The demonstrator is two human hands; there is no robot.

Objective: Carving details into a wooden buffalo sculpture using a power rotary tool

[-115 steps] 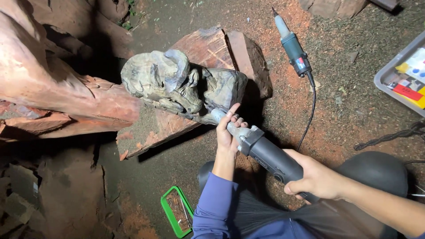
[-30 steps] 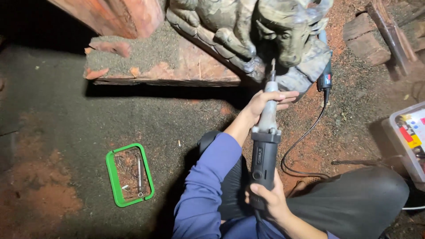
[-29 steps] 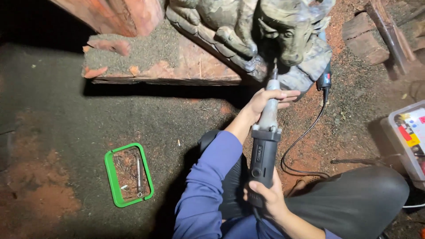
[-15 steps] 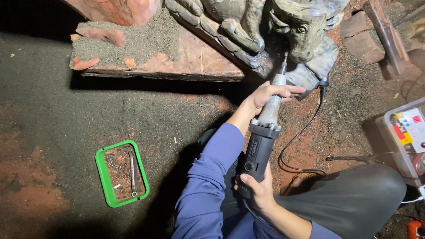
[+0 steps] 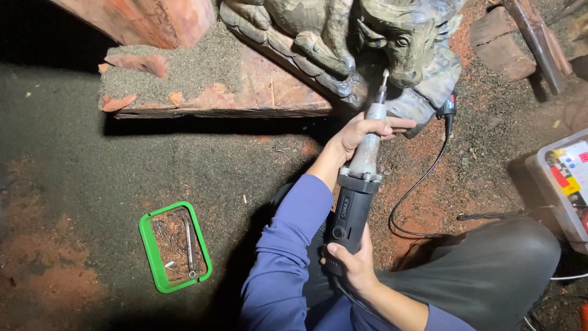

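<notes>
Head view: left hand [image 5: 358, 132] wraps the die grinder [image 5: 358, 184] neck; right hand [image 5: 352, 263] grips its black body, arms extended toward carving [image 5: 367, 37]

light: bright centre, seemingly head-mounted | corners: dark | shadows: hard | focus: sharp

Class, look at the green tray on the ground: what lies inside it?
Inside the green tray lie a slim metal wrench, a few small nails and reddish dust; anything under the dust is hidden.
</notes>
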